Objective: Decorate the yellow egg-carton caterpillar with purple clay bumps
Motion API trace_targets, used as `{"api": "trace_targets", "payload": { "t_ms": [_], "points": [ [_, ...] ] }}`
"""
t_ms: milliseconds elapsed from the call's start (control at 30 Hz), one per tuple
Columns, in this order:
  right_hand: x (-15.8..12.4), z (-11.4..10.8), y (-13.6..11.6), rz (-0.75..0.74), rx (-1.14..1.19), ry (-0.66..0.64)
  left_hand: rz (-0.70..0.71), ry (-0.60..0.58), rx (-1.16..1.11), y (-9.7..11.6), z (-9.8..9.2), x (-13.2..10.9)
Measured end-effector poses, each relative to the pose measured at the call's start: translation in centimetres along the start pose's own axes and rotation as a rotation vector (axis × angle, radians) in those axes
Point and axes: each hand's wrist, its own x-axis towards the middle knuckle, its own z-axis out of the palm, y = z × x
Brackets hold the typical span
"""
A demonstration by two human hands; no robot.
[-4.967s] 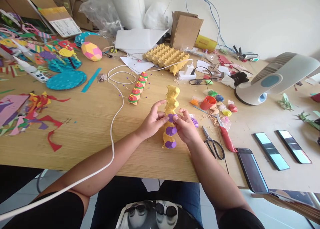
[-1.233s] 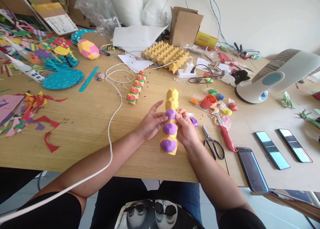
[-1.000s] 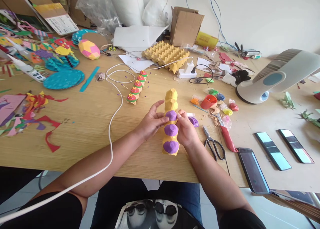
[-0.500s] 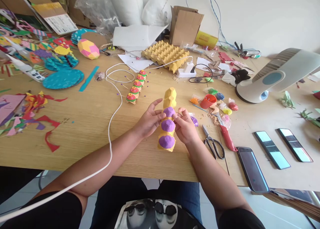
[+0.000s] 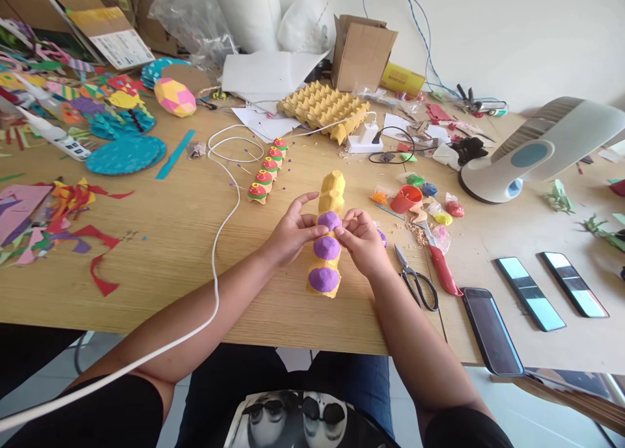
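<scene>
Between my two hands is a yellow egg-carton strip [image 5: 332, 193], a row of bumps running away from me. Purple clay [image 5: 326, 248] caps the three nearer bumps; the far ones are bare yellow. My left hand [image 5: 294, 232] grips the strip's left side, its thumb on the third purple cap and the index finger stretched out. From the right, my right hand [image 5: 362, 241] pinches the same cap's edge with thumb and index finger. Beyond my left hand stands a finished-looking strip [image 5: 266, 171] with red and green caps, yellow rings and pins stuck in its sides.
Right of my hand lie scissors [image 5: 416, 279], a red-handled knife [image 5: 444, 272], a red cup [image 5: 406, 199] and several bags of coloured clay. Phones [image 5: 493, 331] and a white fan [image 5: 517, 155] are farther right. A white cable [image 5: 215, 266] crosses my left arm. An egg tray [image 5: 319, 106] sits behind.
Both thumbs have shifted slightly down toward the near edge of the third purple cap. The strip has tilted a little, its near end moving slightly left.
</scene>
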Motion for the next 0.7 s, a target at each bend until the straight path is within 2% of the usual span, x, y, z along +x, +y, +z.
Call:
{"api": "trace_targets", "payload": {
  "t_ms": [100, 200, 400, 700],
  "points": [
    [-0.10, -0.13, -0.33, 0.075, 0.028, -0.051, -0.019, -0.016, -0.078, 0.03, 0.15, -0.02],
    [-0.15, -0.14, -0.37, 0.053, -0.029, -0.035, -0.046, -0.031, -0.117, -0.01, 0.26, -0.03],
    [0.00, -0.11, 0.03, -0.010, -0.099, -0.002, -0.020, 0.020, -0.036, -0.46, 0.12, -0.02],
    [-0.04, -0.21, 0.00, -0.057, -0.209, 0.006, 0.045, -0.013, 0.083, -0.30, 0.27, -0.21]
  ]
}}
